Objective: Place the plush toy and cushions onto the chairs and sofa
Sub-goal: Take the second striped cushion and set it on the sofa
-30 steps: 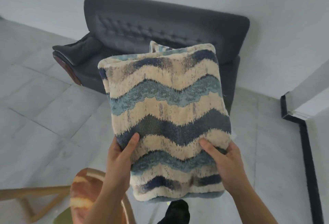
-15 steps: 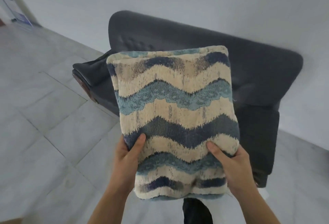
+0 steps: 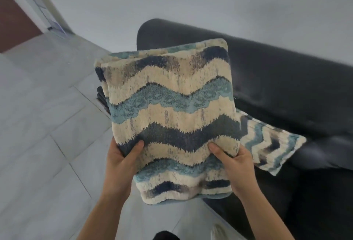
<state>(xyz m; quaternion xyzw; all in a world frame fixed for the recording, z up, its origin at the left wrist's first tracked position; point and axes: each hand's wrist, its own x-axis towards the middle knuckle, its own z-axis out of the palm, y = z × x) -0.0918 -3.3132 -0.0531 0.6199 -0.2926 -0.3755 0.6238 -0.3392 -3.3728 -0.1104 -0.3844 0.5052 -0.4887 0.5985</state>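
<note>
Both hands, left hand point(image 3: 120, 163) and right hand point(image 3: 236, 167), grip a plush cushion point(image 3: 172, 113) with wavy cream, teal and navy bands, thumbs pinching its front.

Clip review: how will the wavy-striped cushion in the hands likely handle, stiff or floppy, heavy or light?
Probably soft: the cushion dents where the left hand and right hand press their thumbs in. Likely light for its bulk, since they hold it up by its lower part alone. Its fuzzy cover looks grippy, unlikely to slip.
</note>
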